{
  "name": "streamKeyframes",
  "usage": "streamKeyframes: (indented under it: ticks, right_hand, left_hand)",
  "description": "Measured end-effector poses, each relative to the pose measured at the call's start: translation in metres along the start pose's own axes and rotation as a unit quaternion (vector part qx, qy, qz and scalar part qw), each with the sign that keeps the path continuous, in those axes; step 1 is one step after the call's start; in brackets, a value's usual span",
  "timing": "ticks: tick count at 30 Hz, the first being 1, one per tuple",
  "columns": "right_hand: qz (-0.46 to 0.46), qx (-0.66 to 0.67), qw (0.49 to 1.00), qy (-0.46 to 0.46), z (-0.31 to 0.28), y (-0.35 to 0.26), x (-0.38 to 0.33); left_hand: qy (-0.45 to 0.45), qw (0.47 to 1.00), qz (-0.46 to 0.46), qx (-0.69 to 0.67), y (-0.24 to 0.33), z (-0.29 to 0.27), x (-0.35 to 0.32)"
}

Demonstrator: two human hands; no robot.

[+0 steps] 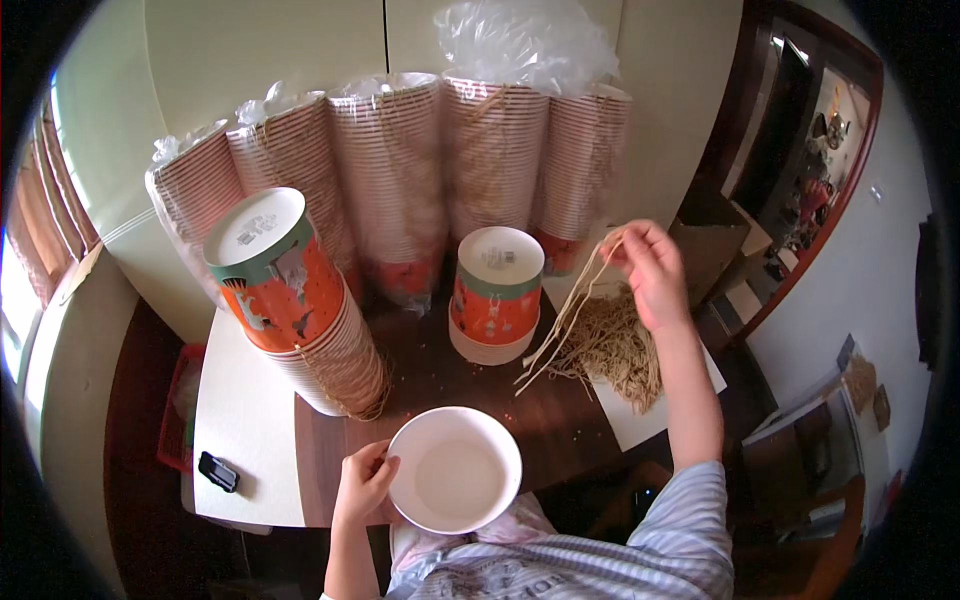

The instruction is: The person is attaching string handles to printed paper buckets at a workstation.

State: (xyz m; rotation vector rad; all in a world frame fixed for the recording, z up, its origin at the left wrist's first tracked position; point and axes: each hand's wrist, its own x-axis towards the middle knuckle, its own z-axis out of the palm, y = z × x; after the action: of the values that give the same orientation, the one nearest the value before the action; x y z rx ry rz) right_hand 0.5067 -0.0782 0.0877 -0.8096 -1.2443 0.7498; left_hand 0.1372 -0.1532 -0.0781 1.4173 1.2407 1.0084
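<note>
The left hand grips the left rim of a white tub, mouth up at the near edge of the worktop; well apart from it, the right hand pinches pale strands by the tangled heap near the right edge. A slackened one-sided hold could tip the tub, while dangling ends could snag the heap.
</note>
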Motion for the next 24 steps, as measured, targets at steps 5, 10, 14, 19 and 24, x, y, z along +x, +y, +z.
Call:
streamKeyframes:
  ticks: [5, 10, 14, 19, 24]
  right_hand:
    - [0.199, -0.328, 0.923, -0.01, -0.06, 0.104, -0.056]
    - [0.125, -0.66, 0.732, -0.115, -0.06, 0.151, -0.121]
    - [-0.014, -0.546, 0.808, -0.221, -0.02, 0.156, -0.136]
    - [-0.094, -0.566, 0.772, -0.274, 0.002, 0.176, -0.132]
    - [-0.144, -0.611, 0.706, -0.326, -0.002, 0.195, -0.132]
  left_hand:
    - [-0.008, 1.0, 0.021, 0.008, 0.001, -0.001, 0.001]
    - [-0.009, 1.0, 0.014, 0.012, -0.001, -0.002, 0.001]
    - [-0.017, 1.0, 0.014, 0.014, -0.007, -0.004, -0.003]
    - [-0.023, 0.999, 0.002, 0.032, -0.002, -0.001, -0.006]
    - [-0.017, 1.0, 0.003, 0.014, -0.002, 0.0, -0.01]
